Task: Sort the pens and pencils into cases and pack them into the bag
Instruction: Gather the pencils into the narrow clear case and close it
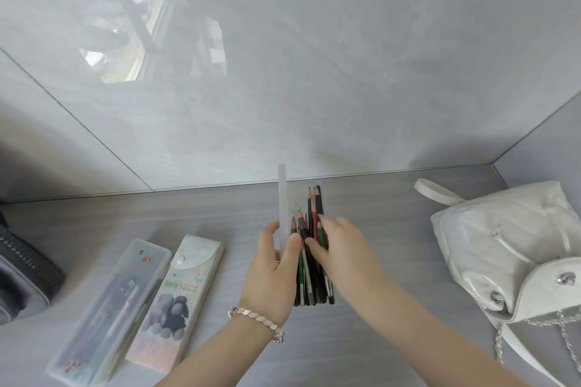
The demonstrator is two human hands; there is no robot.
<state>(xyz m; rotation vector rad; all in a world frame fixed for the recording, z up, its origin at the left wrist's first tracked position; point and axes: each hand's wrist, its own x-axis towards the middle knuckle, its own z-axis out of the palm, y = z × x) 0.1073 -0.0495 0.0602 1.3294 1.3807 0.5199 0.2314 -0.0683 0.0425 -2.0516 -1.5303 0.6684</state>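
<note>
A clear plastic pencil case (300, 195) lies open at the table's middle, its lid (283, 198) standing upright on the left. Inside lie several pencils (314, 217), black, green and red. My left hand (272, 273) grips the raised lid, thumb on its inner face. My right hand (342, 248) lies over the pencils, fingertips pressing on them. At the left are a translucent case (110, 302) with pens inside and a flat snap-flap case (176, 295) with a plush-toy picture. A white bag (509, 245) with a chain strap sits at the right.
A dark grey pouch (22, 273) with a zip sits at the far left edge. The grey table (188, 214) meets a glossy grey wall (345, 72) just behind the open case, with a corner at the right rear.
</note>
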